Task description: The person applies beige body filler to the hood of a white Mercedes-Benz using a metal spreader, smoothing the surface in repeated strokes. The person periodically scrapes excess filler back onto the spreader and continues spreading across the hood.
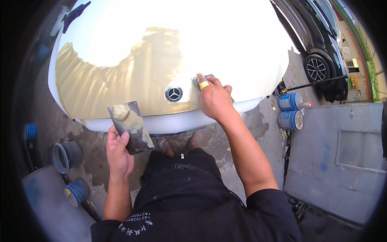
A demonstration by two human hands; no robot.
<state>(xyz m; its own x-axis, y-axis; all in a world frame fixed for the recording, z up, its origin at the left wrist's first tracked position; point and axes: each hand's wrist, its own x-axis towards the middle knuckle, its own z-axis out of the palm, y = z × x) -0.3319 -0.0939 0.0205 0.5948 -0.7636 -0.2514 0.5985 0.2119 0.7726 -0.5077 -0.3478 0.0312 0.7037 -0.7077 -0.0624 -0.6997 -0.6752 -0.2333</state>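
Note:
My left hand grips a dark flat board carrying a lump of pale putty and smears of it, held out over the lower edge of a white car panel. My right hand holds a grey scraper against the panel, just right of a round dark-and-silver emblem; a yellow band shows at a finger, and its fingers partly hide the scraper. Translucent yellowish filler coats much of the panel's left and middle, in streaks.
Right of me stand a black car, two blue buckets and a grey metal panel. At left lie a grey bucket, blue cans and another grey panel. My sandalled feet stand on stained concrete.

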